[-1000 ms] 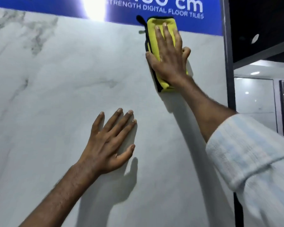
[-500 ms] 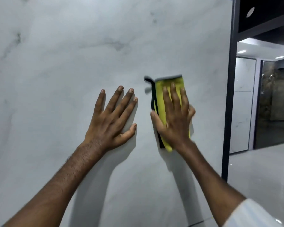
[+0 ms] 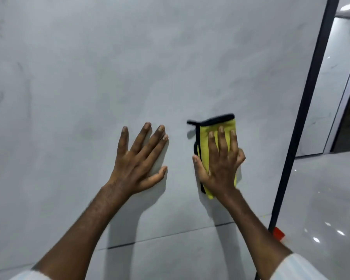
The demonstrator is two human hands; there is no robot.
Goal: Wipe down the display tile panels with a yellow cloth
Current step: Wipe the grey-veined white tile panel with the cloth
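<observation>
the right hand lies flat on the yellow cloth, palm down and fingers straight and pointing up, pressing the cloth against the tile panel rather than clutching it. its thumb sits just off the cloth's left edge, and the little finger bends at the right edge; whether it hooks the fabric cannot be told. the cloth is folded into a tall narrow pad with black edging along its top and left side, and a small black loop pokes out at the upper left corner. it sits on the right part of the panel, near the black frame post but apart from it, and its lower tip shows under the heel of the hand. the left hand is released and spread, 4 fingers and the thumb resting flat on the bare tile just beside the cloth, touching nothing else. both forearms reach up from the bottom of the view, with pale striped sleeves at the lower corners. the panel is pale grey with faint marble veining, and a thin dark seam crosses it below the hands. a small red piece sits at the foot of the post. right of the post lies a glossy floor with light spots, and another marbled panel stands further back.
</observation>
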